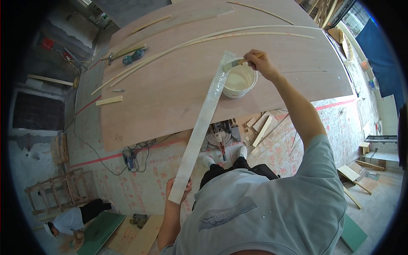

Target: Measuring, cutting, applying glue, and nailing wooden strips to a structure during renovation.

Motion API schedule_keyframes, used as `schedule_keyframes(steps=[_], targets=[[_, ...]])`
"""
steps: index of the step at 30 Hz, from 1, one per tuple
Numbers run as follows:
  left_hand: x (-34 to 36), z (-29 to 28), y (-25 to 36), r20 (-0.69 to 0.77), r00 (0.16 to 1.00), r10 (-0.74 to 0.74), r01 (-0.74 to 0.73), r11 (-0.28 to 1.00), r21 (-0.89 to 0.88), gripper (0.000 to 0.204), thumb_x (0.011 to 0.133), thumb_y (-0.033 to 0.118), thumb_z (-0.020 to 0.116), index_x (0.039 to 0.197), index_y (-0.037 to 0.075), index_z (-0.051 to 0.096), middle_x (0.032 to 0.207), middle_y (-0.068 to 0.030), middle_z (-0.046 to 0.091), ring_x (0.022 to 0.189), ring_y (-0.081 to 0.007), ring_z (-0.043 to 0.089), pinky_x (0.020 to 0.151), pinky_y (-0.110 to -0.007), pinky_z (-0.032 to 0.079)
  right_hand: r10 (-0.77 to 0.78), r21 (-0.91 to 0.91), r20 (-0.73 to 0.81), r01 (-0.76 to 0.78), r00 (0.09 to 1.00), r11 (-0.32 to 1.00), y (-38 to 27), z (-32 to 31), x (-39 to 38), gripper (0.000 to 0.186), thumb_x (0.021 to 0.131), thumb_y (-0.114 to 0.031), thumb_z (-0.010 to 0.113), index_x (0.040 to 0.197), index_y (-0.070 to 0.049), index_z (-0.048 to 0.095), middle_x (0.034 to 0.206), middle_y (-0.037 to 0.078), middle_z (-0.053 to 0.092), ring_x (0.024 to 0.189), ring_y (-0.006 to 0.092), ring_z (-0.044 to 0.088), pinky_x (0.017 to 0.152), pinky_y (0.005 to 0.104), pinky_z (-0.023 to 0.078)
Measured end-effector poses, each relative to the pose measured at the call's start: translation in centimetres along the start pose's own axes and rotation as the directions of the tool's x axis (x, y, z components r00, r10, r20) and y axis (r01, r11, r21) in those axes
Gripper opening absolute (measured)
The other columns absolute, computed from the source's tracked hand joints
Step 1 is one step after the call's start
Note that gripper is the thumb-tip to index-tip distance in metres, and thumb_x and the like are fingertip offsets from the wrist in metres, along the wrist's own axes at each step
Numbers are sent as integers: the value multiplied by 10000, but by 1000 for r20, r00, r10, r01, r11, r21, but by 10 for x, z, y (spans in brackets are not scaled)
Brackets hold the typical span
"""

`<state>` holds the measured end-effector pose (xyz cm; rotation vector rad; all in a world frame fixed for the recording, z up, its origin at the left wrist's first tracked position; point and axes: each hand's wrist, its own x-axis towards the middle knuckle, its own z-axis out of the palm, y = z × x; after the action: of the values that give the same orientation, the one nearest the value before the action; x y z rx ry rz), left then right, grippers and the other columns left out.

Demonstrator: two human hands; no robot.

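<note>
My left hand (pixel 185 189) is closed around the near end of a long pale wooden strip (pixel 199 123), which slants up and away over the table's front edge. Wet, shiny white glue coats the strip's far part. In my right hand (pixel 260 63) is a paintbrush (pixel 232 65), gripped by its wooden handle, its bristles at the strip's far end. Just right of the strip, a white bucket (pixel 236 93) stands on the table with creamy white glue inside. The strip's far end overlaps the bucket's left rim.
Long thin strips (pixel 204 38), a teal power tool (pixel 135 56) and a hammer (pixel 111 58) lie on the large wooden board (pixel 170 93). Below its front edge are a mitre saw (pixel 220 137), offcuts (pixel 262 129) and a corded tool (pixel 128 159). Another person (pixel 70 219) bends at lower left beside a green board (pixel 101 233).
</note>
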<state>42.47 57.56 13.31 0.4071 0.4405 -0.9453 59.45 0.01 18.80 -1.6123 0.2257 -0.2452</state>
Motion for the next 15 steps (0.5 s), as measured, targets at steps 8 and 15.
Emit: schedule_keyframes(steps=[8,15], targets=[[-1,-7,2,-25,1000,11,-12,1000,-8,589,861,347,566,1292,-49,495,1091,-198,554,875,-256,497,677,-309,470,-54,223,-224,106,973,969,10,-18,25,154,919,-117,588,914,8,679,676,21,581,561,77,491,485,221,383],[6,-2,0,-7,1000,17,-16,999,28,619,855,367,578,1276,-79,490,1039,-174,546,836,-242,476,646,-290,445,-112,156,-350,176,930,972,15,-5,43,171,928,-153,610,917,2,682,705,37,611,582,82,521,501,230,398]])
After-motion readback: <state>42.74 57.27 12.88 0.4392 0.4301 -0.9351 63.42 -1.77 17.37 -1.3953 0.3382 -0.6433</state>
